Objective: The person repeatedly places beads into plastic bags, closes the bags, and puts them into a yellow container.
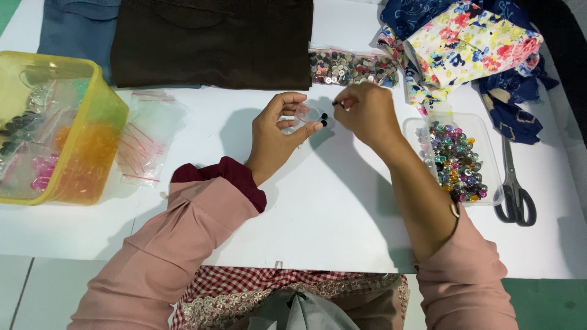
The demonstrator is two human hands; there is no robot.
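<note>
— Two hands meet over the middle of the white table (342, 232), toward its far edge. What are they busy with?

— The left hand (276, 134) pinches a small clear plastic bag (307, 115) between thumb and fingers, closed on it with the mouth turned toward the other hand. Two small black round buttons (323, 120) sit at the bag's edge, against the left thumb tip.

— And the right hand (365, 113)?

— Its fingertips are pressed together on something tiny and dark, right at the bag's mouth. I'd judge the bag is held up off the table so both hands can work it.

— What lies around?

— A clear rectangular plastic tub of mixed coloured buttons (455, 160) sits by the right edge, close to the right forearm, with grey metal scissors (515, 183) beyond it. A yellow translucent plastic box (58, 131) stands at the left edge, empty zip bags with red strips (143, 137) beside it. Dark brown folded cloth (214, 43) and floral fabric (471, 43) lie along the far edge.
</note>
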